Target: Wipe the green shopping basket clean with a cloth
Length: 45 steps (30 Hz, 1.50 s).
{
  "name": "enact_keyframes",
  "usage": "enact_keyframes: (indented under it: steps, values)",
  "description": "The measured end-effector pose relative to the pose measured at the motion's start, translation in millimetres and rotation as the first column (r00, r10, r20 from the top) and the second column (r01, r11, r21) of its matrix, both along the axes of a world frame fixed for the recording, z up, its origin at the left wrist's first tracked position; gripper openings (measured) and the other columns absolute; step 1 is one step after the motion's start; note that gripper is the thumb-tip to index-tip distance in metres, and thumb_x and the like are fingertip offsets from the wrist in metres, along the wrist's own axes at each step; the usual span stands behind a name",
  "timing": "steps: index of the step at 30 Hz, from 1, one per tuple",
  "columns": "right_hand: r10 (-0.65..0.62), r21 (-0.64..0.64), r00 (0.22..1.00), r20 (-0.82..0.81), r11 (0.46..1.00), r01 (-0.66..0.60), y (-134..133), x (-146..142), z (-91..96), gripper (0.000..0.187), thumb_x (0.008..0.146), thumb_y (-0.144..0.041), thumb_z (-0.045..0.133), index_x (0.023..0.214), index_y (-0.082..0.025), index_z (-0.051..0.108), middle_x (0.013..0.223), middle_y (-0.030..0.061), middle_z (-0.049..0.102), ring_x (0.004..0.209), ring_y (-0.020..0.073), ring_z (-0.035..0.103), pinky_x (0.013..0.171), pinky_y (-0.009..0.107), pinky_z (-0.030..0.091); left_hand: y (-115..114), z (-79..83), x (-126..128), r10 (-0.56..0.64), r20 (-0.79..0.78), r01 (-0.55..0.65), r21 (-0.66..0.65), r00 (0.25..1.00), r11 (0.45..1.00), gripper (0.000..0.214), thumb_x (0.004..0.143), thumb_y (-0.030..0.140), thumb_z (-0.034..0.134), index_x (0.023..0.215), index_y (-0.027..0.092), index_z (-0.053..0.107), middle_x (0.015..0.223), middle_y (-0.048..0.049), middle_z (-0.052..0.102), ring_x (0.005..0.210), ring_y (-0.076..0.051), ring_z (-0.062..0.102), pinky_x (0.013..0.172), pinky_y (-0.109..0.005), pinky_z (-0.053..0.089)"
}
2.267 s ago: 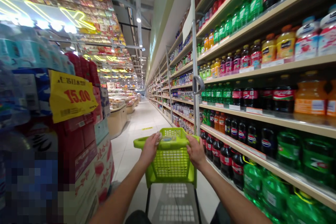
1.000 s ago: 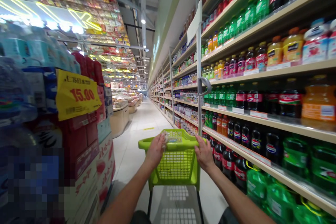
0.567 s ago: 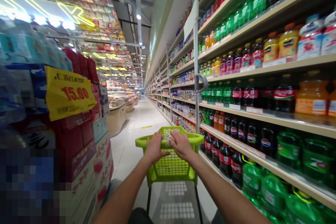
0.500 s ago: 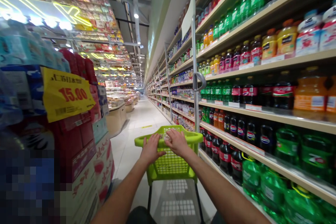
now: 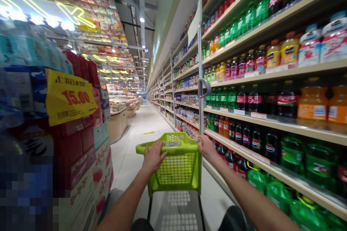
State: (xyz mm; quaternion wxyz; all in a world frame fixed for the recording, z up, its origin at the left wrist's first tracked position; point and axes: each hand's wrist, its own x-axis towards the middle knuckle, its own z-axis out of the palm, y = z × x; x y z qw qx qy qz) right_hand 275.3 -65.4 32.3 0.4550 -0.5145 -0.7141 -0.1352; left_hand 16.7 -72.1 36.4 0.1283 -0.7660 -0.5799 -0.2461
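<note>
along the aisle (image 5: 141, 120) points the cart (image 5: 175, 184), right hand (image 5: 208, 148) gripping it, left hand (image 5: 153, 157) unclenched

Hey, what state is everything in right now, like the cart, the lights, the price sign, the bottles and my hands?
Left hand: palm down on the cart handle, thumb out to the side
Right hand: curled on the handle's right end
Green cart: upright on the floor
Neon sign: lit
Ceiling lamp: lit
Yellow price sign: on display, showing 15.00
Large orange-drink bottles: upright, capped
Red boxes: stacked
</note>
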Motion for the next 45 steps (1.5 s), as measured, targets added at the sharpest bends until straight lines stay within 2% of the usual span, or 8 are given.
enact_keyframes:
  steps: [5, 10, 14, 23, 27, 31, 38, 45]
  values:
    - [0.202, 0.084, 0.975, 0.096, 0.974, -0.211, -4.2, -35.2, -13.6, 0.043, 0.065, -0.007, 0.045, 0.104, -0.019, 0.057, 0.113, 0.0078, 0.055, 0.105, 0.0208, 0.047, 0.090, 0.035, 0.036, -0.2, 1.5, -3.5, -0.006, 0.007, 0.006, -0.026, 1.000, 1.000, 0.043, 0.083, 0.038, 0.038, 0.124, 0.023, 0.040, 0.135, -0.0063, 0.042, 0.124, -0.023, 0.036, 0.104, -0.053, 0.016]
    - [-0.011, -0.169, 0.990, -0.143, 0.986, -0.014, 20.0, 16.8, 6.0, 0.025, 0.069, -0.011, 0.040, 0.077, -0.016, 0.063, 0.078, 0.0052, 0.064, 0.078, 0.0176, 0.057, 0.073, 0.027, 0.041, -3.3, 3.6, -2.8, 0.002, 0.015, -0.002, -0.044, 1.000, 0.999, 0.044, 0.083, 0.037, 0.040, 0.124, 0.022, 0.040, 0.135, -0.0071, 0.041, 0.124, -0.024, 0.036, 0.104, -0.053, 0.016]
    - [-0.070, -0.199, 0.977, -0.200, 0.980, 0.030, 32.0, 37.5, 14.5, 0.026, 0.072, -0.014, 0.037, 0.072, -0.014, 0.063, 0.066, 0.0046, 0.063, 0.063, 0.0170, 0.058, 0.062, 0.026, 0.043, -3.8, 4.2, 3.4, 0.020, 0.016, -0.019, -0.047, 1.000, 0.999, 0.044, 0.083, 0.036, 0.040, 0.125, 0.022, 0.040, 0.135, -0.0070, 0.041, 0.124, -0.023, 0.036, 0.104, -0.053, 0.015]
    - [0.229, 0.194, 0.973, 0.021, 0.954, -0.229, -9.0, -40.8, -30.6, 0.049, 0.064, -0.004, 0.040, 0.107, -0.019, 0.057, 0.119, 0.0081, 0.053, 0.115, 0.0206, 0.043, 0.100, 0.043, 0.029, -0.3, 2.6, 8.2, 0.014, 0.002, -0.014, -0.011, 1.000, 1.000, 0.043, 0.084, 0.037, 0.038, 0.124, 0.022, 0.040, 0.134, -0.0086, 0.042, 0.121, -0.024, 0.039, 0.103, -0.054, 0.017]
    - [0.192, 0.225, 0.980, 0.053, 0.954, -0.199, 2.8, -5.7, -36.7, 0.048, 0.066, -0.003, 0.040, 0.107, -0.021, 0.058, 0.116, 0.0086, 0.055, 0.111, 0.0210, 0.047, 0.095, 0.043, 0.038, 0.5, 3.9, 10.3, 0.013, -0.010, -0.014, -0.033, 1.000, 0.999, 0.043, 0.084, 0.038, 0.038, 0.124, 0.022, 0.040, 0.134, -0.0075, 0.042, 0.122, -0.023, 0.039, 0.103, -0.054, 0.018]
    - [0.040, 0.247, 0.984, -0.175, 0.969, 0.005, 7.4, 24.6, -40.4, 0.047, 0.069, -0.004, 0.037, 0.109, -0.019, 0.056, 0.120, 0.0098, 0.051, 0.115, 0.0210, 0.045, 0.096, 0.044, 0.038, -1.8, 3.4, 18.1, 0.031, 0.001, -0.031, -0.015, 1.000, 0.999, 0.043, 0.084, 0.038, 0.039, 0.124, 0.022, 0.040, 0.134, -0.0073, 0.043, 0.122, -0.023, 0.039, 0.103, -0.054, 0.017]
    - [0.152, 0.423, 0.980, 0.126, 0.886, -0.191, 8.4, -59.4, -54.0, 0.048, 0.078, -0.003, 0.035, 0.119, -0.024, 0.051, 0.128, 0.0079, 0.047, 0.125, 0.0212, 0.034, 0.099, 0.049, 0.033, -7.5, 4.0, 34.6, 0.040, -0.017, -0.040, -0.014, 0.999, 0.999, 0.043, 0.084, 0.038, 0.039, 0.124, 0.020, 0.041, 0.134, -0.0082, 0.042, 0.122, -0.023, 0.038, 0.103, -0.053, 0.019]
    - [0.013, 0.374, 0.999, -0.044, 0.927, 0.004, 11.6, 12.2, -60.6, 0.051, 0.077, -0.004, 0.035, 0.124, -0.021, 0.047, 0.132, 0.0091, 0.042, 0.125, 0.0236, 0.032, 0.098, 0.050, 0.033, -12.6, 7.1, 46.3, 0.047, -0.019, -0.047, -0.014, 0.999, 0.999, 0.042, 0.083, 0.034, 0.041, 0.124, 0.023, 0.041, 0.133, -0.0074, 0.044, 0.120, -0.023, 0.042, 0.102, -0.052, 0.023]
